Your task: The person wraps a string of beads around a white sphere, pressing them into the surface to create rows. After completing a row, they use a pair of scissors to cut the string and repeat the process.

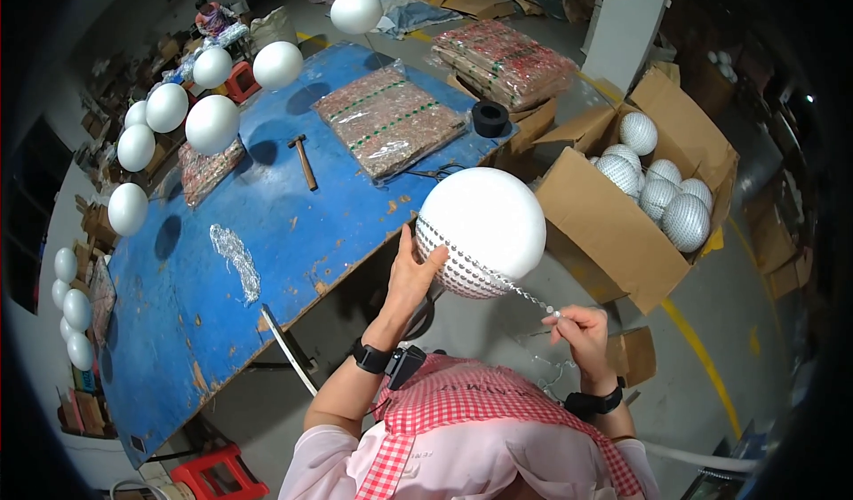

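A large white ball (484,216) is in front of me, just off the blue table's near edge. Rows of small silver beads wrap its lower part, while its upper part is plain white. My left hand (414,278) holds the ball from its left side, with the thumb on the beaded rows. From the ball's lower right runs a taut string of silver beads (531,297), pinched between the fingertips of my right hand (579,333). The string's loose end (558,371) hangs below that hand.
The blue table (222,305) carries a hammer (303,162), a silver bead heap (235,260), a plastic-wrapped stack (388,120), scissors (437,173) and a black tape roll (490,118). Plain white balls (213,125) stand along its far left side. At right, a carton (613,225) holds several beaded balls.
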`<action>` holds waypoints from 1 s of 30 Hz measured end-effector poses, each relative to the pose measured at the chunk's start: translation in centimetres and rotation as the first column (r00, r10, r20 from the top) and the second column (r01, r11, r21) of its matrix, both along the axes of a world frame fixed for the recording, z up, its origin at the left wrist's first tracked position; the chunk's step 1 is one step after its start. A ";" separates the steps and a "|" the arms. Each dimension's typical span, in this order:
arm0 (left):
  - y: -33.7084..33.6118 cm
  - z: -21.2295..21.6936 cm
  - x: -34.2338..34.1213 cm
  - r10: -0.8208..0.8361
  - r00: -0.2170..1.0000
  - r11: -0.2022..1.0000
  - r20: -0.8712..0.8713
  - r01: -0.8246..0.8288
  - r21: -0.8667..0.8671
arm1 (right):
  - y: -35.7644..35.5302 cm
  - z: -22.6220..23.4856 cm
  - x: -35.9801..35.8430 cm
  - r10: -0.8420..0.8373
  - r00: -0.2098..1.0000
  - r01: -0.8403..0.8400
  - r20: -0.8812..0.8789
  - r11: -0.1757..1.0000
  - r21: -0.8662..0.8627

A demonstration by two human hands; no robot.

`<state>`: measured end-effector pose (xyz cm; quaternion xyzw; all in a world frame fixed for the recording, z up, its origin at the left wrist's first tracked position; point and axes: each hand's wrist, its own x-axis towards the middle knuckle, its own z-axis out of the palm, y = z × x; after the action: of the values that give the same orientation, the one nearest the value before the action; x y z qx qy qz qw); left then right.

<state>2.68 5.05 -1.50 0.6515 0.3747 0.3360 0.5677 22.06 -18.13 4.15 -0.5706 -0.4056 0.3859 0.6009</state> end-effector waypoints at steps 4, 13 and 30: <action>-0.5 1.5 0.1 0.033 0.994 0.985 0.101 -0.015 -0.172 | 0.2 1.0 -0.1 0.052 0.962 -0.068 0.266 0.997 0.048; -0.5 0.7 0.5 0.141 0.987 0.984 0.078 -0.131 -0.120 | 1.6 -2.2 -0.2 -0.168 0.811 0.215 0.561 0.976 -0.020; 0.0 1.6 0.5 0.038 0.992 0.999 0.119 -0.037 -0.013 | 3.6 -2.0 1.2 0.013 0.984 -0.008 0.175 1.000 -0.030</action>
<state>3.21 5.05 0.14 0.6200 0.3540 0.3829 0.5862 23.26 -14.56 2.18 -0.6090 -0.4541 0.3432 0.5524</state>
